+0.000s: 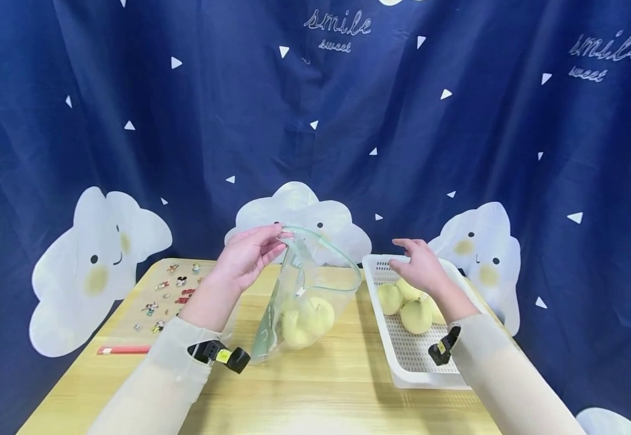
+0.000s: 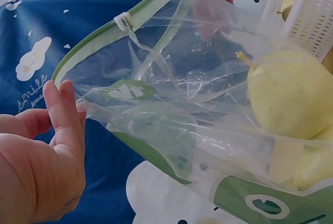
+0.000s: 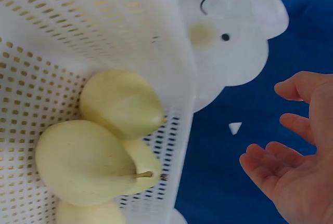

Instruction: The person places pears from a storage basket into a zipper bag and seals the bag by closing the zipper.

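Note:
My left hand point(image 1: 248, 251) pinches the rim of a clear zip bag point(image 2: 171, 78) with green edging, keeping its mouth spread wide. A white slider point(image 2: 123, 22) sits on the bag's zip track. Inside the bag, at its bottom, lie pale yellow pears point(image 1: 308, 322); one pear point(image 2: 291, 94) shows its stem in the left wrist view. My right hand point(image 1: 422, 266) hovers over a white perforated basket point(image 1: 394, 370), fingers apart and holding nothing. Several pears point(image 3: 86, 161) lie together in that basket, below the hand.
On the left of the wooden table point(image 1: 293, 399) lies another clear bag point(image 1: 154, 296) with cartoon prints and a red slider strip point(image 1: 125, 350). A dark blue curtain point(image 1: 315, 121) with clouds hangs right behind the table.

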### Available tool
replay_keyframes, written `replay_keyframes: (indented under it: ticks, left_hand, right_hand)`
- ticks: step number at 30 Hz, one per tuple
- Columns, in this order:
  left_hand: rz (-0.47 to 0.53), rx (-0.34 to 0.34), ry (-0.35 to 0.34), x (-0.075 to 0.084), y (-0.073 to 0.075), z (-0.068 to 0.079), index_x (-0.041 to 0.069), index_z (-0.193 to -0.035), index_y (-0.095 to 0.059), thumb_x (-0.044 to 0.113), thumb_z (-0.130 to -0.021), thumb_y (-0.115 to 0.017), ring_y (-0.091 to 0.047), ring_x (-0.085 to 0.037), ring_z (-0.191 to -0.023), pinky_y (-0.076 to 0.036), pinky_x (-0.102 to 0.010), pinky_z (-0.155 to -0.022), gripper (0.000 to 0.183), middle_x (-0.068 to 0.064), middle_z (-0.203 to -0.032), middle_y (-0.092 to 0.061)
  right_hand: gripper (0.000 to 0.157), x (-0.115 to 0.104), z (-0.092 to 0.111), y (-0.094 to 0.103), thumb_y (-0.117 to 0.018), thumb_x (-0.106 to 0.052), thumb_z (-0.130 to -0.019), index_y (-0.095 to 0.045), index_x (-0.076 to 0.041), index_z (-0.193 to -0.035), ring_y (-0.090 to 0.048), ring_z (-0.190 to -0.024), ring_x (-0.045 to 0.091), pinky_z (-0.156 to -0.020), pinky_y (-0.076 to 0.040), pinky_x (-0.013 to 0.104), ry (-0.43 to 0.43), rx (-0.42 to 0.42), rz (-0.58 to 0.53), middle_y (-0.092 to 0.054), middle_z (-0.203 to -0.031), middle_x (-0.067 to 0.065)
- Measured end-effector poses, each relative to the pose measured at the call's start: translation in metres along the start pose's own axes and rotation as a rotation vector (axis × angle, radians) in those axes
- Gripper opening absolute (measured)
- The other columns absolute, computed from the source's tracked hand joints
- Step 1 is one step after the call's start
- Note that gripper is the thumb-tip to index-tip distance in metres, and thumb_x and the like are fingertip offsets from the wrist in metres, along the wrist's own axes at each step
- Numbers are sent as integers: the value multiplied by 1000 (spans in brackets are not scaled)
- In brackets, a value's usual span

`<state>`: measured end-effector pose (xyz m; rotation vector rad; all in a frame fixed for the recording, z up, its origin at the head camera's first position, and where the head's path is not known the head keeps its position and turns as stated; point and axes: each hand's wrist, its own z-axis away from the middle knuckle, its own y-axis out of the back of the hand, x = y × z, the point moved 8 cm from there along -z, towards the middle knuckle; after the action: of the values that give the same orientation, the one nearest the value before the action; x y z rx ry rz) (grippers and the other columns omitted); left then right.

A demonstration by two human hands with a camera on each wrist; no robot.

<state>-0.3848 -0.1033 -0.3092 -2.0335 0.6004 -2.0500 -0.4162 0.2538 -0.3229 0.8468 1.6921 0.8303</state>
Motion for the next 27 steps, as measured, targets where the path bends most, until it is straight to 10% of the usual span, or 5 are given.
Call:
replay_keyframes:
  ticks: [15, 27]
  left_hand:
    - [-3, -9, -3, 2, 1, 0, 1, -126, -68, 10, -111, -64, -76, -4, -86, -64, -14, -82, 18, 2, -96, -82]
    - [-8, -12, 4, 1, 0, 1, -5, -138, -63, 11, -111, -65, -76, -4, -84, -64, -14, -82, 32, 2, -96, -82]
  right_hand:
    - [64, 24, -19, -42, -77, -18, -92, -61, 2, -151, -56, -136, 50, -120, -46, 65, 37, -217, 143, -59, -145, 37]
    - [83, 29, -4, -81, -85, -13, -77, -62, -23, -156, -43, -149, 55, -125, -32, 74, -24, -480, 422, -55, -160, 24]
